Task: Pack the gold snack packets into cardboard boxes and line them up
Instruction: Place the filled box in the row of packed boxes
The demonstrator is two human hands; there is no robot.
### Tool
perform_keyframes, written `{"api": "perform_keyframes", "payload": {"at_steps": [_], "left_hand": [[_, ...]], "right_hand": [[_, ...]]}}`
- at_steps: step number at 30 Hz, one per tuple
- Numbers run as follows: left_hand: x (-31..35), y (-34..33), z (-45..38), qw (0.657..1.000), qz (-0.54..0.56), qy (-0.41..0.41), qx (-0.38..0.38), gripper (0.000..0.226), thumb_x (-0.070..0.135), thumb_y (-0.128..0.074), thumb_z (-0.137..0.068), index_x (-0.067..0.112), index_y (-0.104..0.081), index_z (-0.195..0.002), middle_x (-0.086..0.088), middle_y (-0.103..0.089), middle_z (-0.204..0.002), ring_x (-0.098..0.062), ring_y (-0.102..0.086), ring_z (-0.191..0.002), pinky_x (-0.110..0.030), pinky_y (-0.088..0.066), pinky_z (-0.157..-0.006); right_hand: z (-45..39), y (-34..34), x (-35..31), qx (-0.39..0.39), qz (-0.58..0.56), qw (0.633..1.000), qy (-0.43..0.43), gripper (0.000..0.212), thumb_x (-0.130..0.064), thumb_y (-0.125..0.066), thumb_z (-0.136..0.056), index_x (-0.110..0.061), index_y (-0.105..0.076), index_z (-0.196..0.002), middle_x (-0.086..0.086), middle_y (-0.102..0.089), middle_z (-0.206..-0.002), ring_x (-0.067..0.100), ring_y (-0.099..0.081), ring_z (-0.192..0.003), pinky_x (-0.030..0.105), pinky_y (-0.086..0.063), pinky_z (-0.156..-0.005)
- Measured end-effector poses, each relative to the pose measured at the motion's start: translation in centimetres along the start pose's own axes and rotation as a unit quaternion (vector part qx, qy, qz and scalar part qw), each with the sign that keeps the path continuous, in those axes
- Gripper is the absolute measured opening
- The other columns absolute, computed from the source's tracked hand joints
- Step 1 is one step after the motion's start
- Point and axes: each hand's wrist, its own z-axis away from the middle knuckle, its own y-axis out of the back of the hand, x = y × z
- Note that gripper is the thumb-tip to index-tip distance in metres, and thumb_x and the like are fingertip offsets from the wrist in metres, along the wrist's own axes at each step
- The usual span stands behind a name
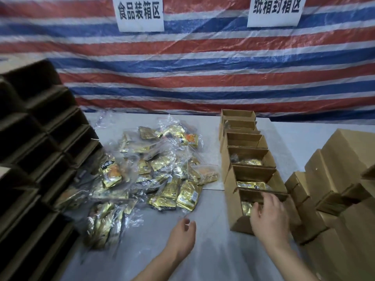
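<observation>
A tarp (203, 63) striped red, white and blue hangs behind the table (215, 250), which has a pale, shiny top. Two white paper signs with black Chinese characters are fixed to the tarp: one sign (140, 14) left of centre, the other sign (276, 11) to its right, both cut off by the top edge.

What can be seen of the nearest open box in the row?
The nearest box is plain brown cardboard, upright, top flaps open, at the near end of the row of boxes on the table. Gold packets show inside. The right hand reaches into it, fingers bent over the packets; whether it grips one is unclear. Its far side meets the next box.
</observation>
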Motion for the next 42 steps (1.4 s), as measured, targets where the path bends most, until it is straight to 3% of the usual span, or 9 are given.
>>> {"api": "perform_keyframes", "payload": {"at_steps": [4,11,15,19,21,25,30,36,42], "left_hand": [[-2.9,5.5,4.6,0.998,0.042,-0.006,0.036,0.018,0.034,-0.045,-0.097,0.023,-0.057,-0.089,-0.001,-0.066,-0.093,-0.021,-0.066,-0.089,-0.039,-0.052,-0.088],[1.1,15.0,11.7,0.982,0.1,-0.124,0.101,0.023,0.031,-0.045,-0.099,0.021,-0.059,-0.084,0.002,-0.065,-0.08,-0.021,-0.066,-0.08,-0.038,-0.05,-0.075],[2.5,18.4,15.3,0.963,0.124,-0.2,0.132,0.016,0.03,-0.047,-0.098,0.033,-0.058,-0.087,0.008,-0.065,-0.082,-0.001,-0.061,-0.078,-0.015,-0.046,-0.07],[2.8,20.9,18.2,0.948,0.148,-0.242,0.147,0.012,0.032,-0.048,-0.098,0.037,-0.059,-0.094,0.016,-0.067,-0.085,0.011,-0.06,-0.08,-0.004,-0.041,-0.064],[3.6,22.0,19.0,0.941,0.168,-0.257,0.145,0.014,0.031,-0.048,-0.099,0.037,-0.057,-0.092,0.016,-0.067,-0.084,0.01,-0.062,-0.078,-0.005,-0.043,-0.063],[6.1,25.3,19.3,0.933,0.116,-0.294,0.172,0.019,0.034,-0.046,-0.098,0.026,-0.06,-0.108,0.013,-0.065,-0.093,0.003,-0.062,-0.081,-0.022,-0.053,-0.074],[7.6,35.2,17.5,0.904,-0.044,-0.324,0.277,0.027,0.035,-0.047,-0.097,0.019,-0.062,-0.113,0.011,-0.064,-0.101,-0.006,-0.059,-0.092,-0.022,-0.045,-0.076],[3.6,51.7,11.9,0.846,-0.273,-0.137,0.437,0.041,0.042,-0.053,-0.092,0.018,-0.056,-0.124,-0.007,-0.062,-0.118,-0.028,-0.06,-0.107,-0.043,-0.053,-0.09],[-0.7,57.6,6.7,0.821,-0.385,-0.03,0.421,0.073,0.06,-0.056,-0.083,0.018,-0.039,-0.14,-0.009,-0.047,-0.142,-0.031,-0.043,-0.131,-0.052,-0.035,-0.107]], "right_hand": [[4.1,0.8,-6.7,-0.122,-0.077,0.989,-0.021,0.011,-0.004,-0.065,-0.083,0.0,-0.069,-0.093,0.021,-0.067,-0.089,0.043,-0.063,-0.086,0.044,-0.05,-0.072],[6.9,3.2,-16.4,-0.31,-0.219,0.924,-0.055,0.016,-0.02,-0.056,-0.096,-0.018,-0.065,-0.083,0.005,-0.068,-0.081,0.029,-0.066,-0.08,0.04,-0.054,-0.074],[7.3,4.6,-21.4,-0.287,-0.263,0.921,-0.028,0.023,-0.024,-0.058,-0.096,-0.023,-0.064,-0.073,0.002,-0.068,-0.071,0.019,-0.066,-0.069,0.027,-0.048,-0.058],[7.9,6.2,-25.8,-0.294,-0.352,0.888,-0.038,0.02,-0.016,-0.056,-0.098,-0.015,-0.069,-0.082,0.004,-0.071,-0.074,0.008,-0.067,-0.059,0.038,-0.054,-0.068],[8.1,6.9,-27.5,-0.298,-0.37,0.879,-0.03,0.02,-0.017,-0.056,-0.099,-0.011,-0.069,-0.085,0.006,-0.072,-0.077,0.015,-0.069,-0.066,0.042,-0.055,-0.073],[8.3,8.2,-30.8,-0.294,-0.376,0.879,0.008,0.024,-0.019,-0.054,-0.098,-0.014,-0.069,-0.079,-0.003,-0.071,-0.068,0.004,-0.065,-0.06,0.023,-0.049,-0.057],[7.5,8.7,-37.0,-0.291,-0.375,0.879,0.047,0.017,-0.026,-0.052,-0.1,-0.025,-0.067,-0.093,-0.001,-0.072,-0.085,0.017,-0.07,-0.075,0.032,-0.053,-0.061],[7.6,8.3,-44.7,-0.292,-0.375,0.875,0.089,0.013,-0.028,-0.051,-0.099,-0.033,-0.061,-0.092,-0.012,-0.066,-0.091,0.013,-0.068,-0.081,0.023,-0.053,-0.063],[6.2,7.3,-53.0,-0.297,-0.355,0.88,0.106,0.031,-0.028,-0.05,-0.097,-0.02,-0.057,-0.125,-0.005,-0.058,-0.113,0.007,-0.055,-0.089,0.022,-0.04,-0.069]]}}
